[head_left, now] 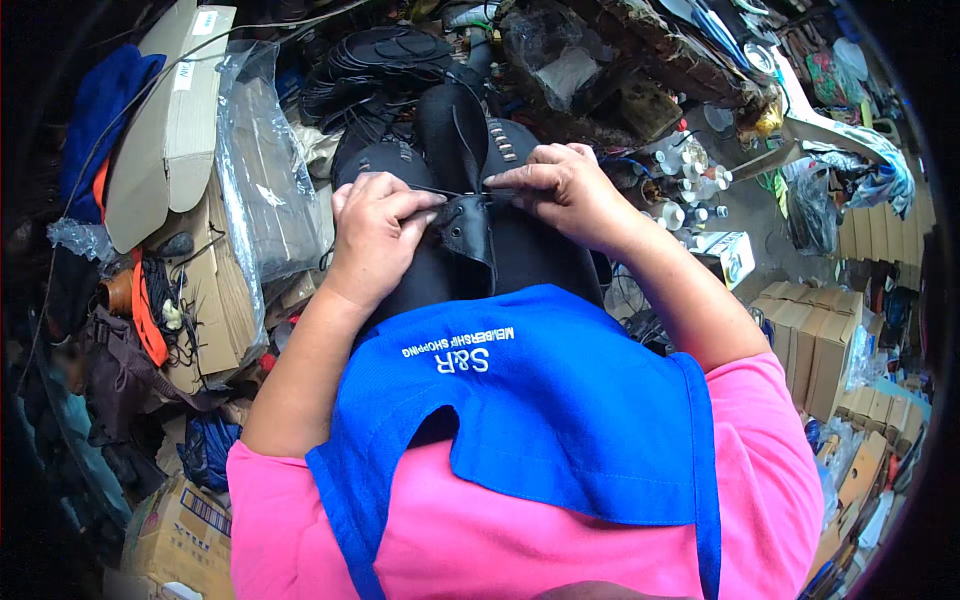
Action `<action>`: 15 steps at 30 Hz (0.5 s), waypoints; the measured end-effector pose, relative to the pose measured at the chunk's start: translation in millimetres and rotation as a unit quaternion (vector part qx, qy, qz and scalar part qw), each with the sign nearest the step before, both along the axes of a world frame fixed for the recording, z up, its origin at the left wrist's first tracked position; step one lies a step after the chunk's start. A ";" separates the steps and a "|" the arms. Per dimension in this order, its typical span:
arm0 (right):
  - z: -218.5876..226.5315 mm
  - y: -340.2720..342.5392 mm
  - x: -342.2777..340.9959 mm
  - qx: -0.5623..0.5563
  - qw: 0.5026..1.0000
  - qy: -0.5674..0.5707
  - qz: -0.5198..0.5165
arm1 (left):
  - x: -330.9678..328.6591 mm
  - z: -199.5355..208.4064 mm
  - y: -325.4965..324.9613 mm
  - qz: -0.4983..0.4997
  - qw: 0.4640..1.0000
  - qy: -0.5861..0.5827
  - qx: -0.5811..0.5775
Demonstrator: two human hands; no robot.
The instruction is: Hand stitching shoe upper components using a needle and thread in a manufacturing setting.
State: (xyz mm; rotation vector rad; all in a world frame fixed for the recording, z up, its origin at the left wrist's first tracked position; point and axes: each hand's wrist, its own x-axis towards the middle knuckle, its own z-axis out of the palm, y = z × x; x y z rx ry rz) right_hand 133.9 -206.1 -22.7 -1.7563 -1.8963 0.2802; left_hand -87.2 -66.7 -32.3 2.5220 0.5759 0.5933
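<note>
Between my thighs stands a folded piece of black leather (467,236) with small round eyelets, its taller part (445,125) rising beyond my hands. At its left edge is my left hand (378,228), thumb and fingers pinched together. Opposite, at the right edge, my right hand (572,192) is closed with its index finger reaching toward the leather. A thin dark thread (437,190) runs across the leather from hand to hand. Its ends are hidden in my fingers. Over my lap lies the lower part of a blue apron (560,400).
A coil of black cord (375,70) lies beyond my knees. Flattened cardboard (170,130) and clear plastic wrap (265,170) stand at the left. Several small bottles (690,185) sit at the right, with stacked cardboard boxes (815,340) nearer me. A carton (180,535) is at the lower left.
</note>
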 end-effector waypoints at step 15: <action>-7.4 0.2 -5.3 -0.066 0.997 0.040 0.000 | -1.4 -4.5 -13.8 0.002 0.997 0.001 -0.081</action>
